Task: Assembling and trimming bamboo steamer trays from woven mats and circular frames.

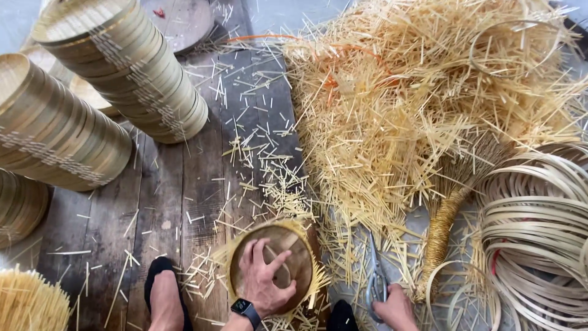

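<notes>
The left hand (pixel 264 277), a dark smartwatch (pixel 247 308) on its wrist, lies palm-down with fingers spread inside a round bamboo ring frame (pixel 236 251) — a shallow hoop resting on the plank floor (pixel 165 202) at bottom centre, with short cut bamboo strips sticking out around its rim. The fingers press flat on the brown surface within the ring; they are splayed, not curled round anything. The right hand (pixel 395 308) is closed about the handles of a pair of metal shears (pixel 375 276), whose blades point away from the person and lie among the clippings just right of the ring. Whether the blades are parted cannot be told. A bare foot in a black sandal (pixel 160 288) sits just left of the ring; a second dark toe shows between the two hands. A large heap of pale bamboo slivers (pixel 416 104) fills the upper right, with an orange cord (pixel 331 67) running through it. A hand broom with a wound handle (pixel 442 227) lies at the heap's lower edge. Coiled flat bamboo bands (pixel 539 227) are stacked at the right edge. Tall leaning stacks of finished bamboo rings (pixel 122 67) occupy the upper left — a further bundle of upright sticks (pixel 30 303) shows at bottom left.
</notes>
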